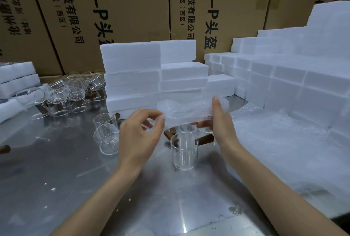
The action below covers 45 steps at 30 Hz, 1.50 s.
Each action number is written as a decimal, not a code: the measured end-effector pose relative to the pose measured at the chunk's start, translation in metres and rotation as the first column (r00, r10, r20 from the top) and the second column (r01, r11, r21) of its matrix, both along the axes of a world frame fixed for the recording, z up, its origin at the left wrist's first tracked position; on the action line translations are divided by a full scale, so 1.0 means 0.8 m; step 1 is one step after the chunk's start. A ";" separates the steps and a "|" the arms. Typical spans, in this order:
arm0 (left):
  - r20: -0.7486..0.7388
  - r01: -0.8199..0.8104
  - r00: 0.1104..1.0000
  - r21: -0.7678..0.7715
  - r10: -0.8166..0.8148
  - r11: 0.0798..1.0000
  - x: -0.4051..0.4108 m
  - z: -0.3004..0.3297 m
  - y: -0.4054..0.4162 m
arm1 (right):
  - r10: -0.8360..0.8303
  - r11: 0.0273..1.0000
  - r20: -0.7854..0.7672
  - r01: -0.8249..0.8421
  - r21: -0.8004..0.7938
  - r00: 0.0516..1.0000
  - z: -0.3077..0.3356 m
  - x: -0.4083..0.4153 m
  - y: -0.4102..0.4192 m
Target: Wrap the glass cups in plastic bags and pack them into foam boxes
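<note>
A clear bubble-wrap plastic bag (189,111) is stretched between both hands above the metal table (56,178). My left hand (139,138) pinches its left end between thumb and fingertips. My right hand (220,122) grips its right end, thumb on top. Directly below stands an upright glass cup (184,152) with a brown wooden handle. Two more glass cups (106,133) lie stacked on their sides to the left. Closed white foam boxes (132,76) are stacked behind the bag.
Several glass cups (70,91) crowd the table's back left, next to foam pieces (17,78). A tall stepped pile of foam boxes (295,76) fills the right side, with a heap of bubble bags (280,144) before it. Cardboard cartons (121,8) wall the back.
</note>
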<state>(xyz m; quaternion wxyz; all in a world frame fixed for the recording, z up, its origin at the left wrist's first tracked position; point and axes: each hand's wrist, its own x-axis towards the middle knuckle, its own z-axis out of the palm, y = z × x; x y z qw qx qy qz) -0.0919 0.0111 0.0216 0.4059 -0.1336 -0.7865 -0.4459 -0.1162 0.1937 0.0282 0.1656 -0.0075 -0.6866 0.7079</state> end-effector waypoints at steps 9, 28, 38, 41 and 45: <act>-0.033 -0.124 0.989 0.323 0.142 0.938 0.004 0.020 -0.012 | -0.102 0.972 -0.001 0.100 0.213 0.995 -0.002 -0.008 0.016; -0.394 -0.245 0.910 -0.272 0.124 0.930 0.007 0.017 -0.021 | 0.259 0.823 0.368 -0.404 0.400 0.893 0.001 0.001 0.016; -0.136 -0.168 0.985 -0.571 0.109 0.804 -0.006 0.002 -0.017 | 0.345 0.826 0.071 -0.267 -0.496 0.936 0.023 0.002 0.039; -0.118 -0.151 0.988 -0.608 0.100 0.779 -0.008 -0.005 -0.015 | 0.466 0.699 -0.091 -0.429 -0.572 0.880 0.033 0.011 0.036; -0.147 -0.167 0.985 -0.622 0.096 0.765 -0.007 -0.009 -0.006 | 0.559 0.745 -0.111 -0.557 -0.367 0.822 0.037 0.023 0.026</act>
